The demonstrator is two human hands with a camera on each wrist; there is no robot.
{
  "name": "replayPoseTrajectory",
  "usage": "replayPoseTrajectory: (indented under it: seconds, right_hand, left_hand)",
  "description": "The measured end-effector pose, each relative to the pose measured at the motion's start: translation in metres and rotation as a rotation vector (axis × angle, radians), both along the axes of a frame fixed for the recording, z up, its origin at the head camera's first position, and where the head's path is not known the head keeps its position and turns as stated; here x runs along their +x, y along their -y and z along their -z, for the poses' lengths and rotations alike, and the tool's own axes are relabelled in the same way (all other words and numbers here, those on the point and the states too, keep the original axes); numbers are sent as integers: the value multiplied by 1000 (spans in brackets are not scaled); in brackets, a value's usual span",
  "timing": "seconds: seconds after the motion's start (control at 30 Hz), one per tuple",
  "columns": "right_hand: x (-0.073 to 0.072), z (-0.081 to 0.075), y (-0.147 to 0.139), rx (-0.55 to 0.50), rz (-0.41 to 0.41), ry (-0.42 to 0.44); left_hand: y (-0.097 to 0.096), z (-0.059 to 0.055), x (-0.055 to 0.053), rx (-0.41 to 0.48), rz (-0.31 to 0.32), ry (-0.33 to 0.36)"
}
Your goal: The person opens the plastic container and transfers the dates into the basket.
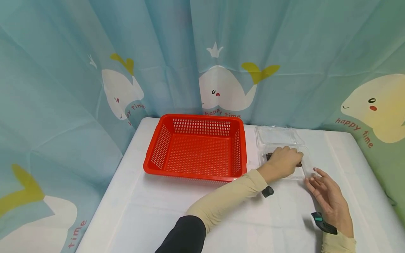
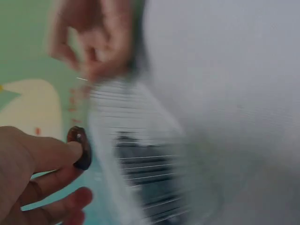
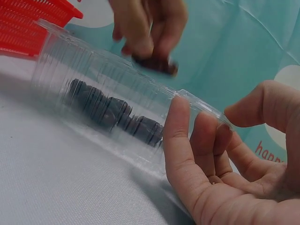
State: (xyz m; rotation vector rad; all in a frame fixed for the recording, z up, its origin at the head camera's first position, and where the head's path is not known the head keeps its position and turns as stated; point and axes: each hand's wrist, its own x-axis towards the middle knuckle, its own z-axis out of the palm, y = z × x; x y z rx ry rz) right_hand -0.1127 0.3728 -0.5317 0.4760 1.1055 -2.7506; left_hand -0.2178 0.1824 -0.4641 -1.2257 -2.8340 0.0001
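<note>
My left hand (image 1: 283, 163) reaches over the near part of a hinged clear plastic box (image 3: 54, 61). Its thumb and fingers pinch a dark brown, glossy oval piece (image 2: 80, 149), held just above the box's rim in the right wrist view. Several more dark pieces (image 3: 112, 112) lie in the box, seen through its ribbed wall. My right hand (image 1: 330, 198) is at the box's near right corner, its thumb at the rim and its fingers against the outer wall, gripping the edge. The lid (image 1: 276, 135) lies folded back toward the curtain.
A red plastic basket (image 1: 149, 161) with mesh walls stands left of the box, nothing visible inside it. Both rest on a table with a white cover (image 1: 152, 211). A blue-green curtain (image 1: 177, 88) with printed whales hangs behind and beside the table.
</note>
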Motion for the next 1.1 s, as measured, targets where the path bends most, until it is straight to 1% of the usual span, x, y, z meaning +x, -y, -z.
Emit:
replayPoseTrajectory:
  seconds: [0.03, 0.1, 0.17, 0.23, 0.3, 0.4, 0.5, 0.57, 0.63, 0.73, 0.87, 0.93, 1.1]
  right_hand:
    - [-1, 0, 0, -11, 5, -7]
    - [-1, -1, 0, -15, 9, -17]
    - [-1, -1, 0, -6, 1, -15]
    - [-1, -1, -1, 7, -6, -4]
    - [0, -1, -1, 25, -8, 10]
    - [0, -2, -1, 30, 2, 37]
    - [0, -4, 0, 33, 9, 64]
    - [0, -4, 0, 31, 15, 74]
    - [0, -4, 0, 27, 18, 74]
    - [1, -3, 0, 19, 20, 64]
    - [2, -2, 0, 13, 17, 47]
    - [2, -2, 0, 12, 17, 46]
    - [2, -3, 1, 20, 22, 47]
  left_hand:
    - [3, -5, 1, 26, 17, 6]
    - [9, -16, 2, 79, 43, 51]
    - [17, -25, 2, 140, 68, 117]
    - [28, -34, 2, 209, 87, 202]
    - [39, -42, 0, 274, 88, 289]
    - [56, -53, -2, 358, 79, 402]
    - [73, -61, -7, 418, 70, 477]
    - [85, -65, -10, 445, 77, 500]
    - [95, -68, -14, 465, 84, 505]
    - [110, -71, -21, 493, 77, 534]
    - [131, -74, -29, 528, 49, 599]
    - [142, -74, -34, 548, 25, 632]
    - [170, -70, -49, 627, -46, 706]
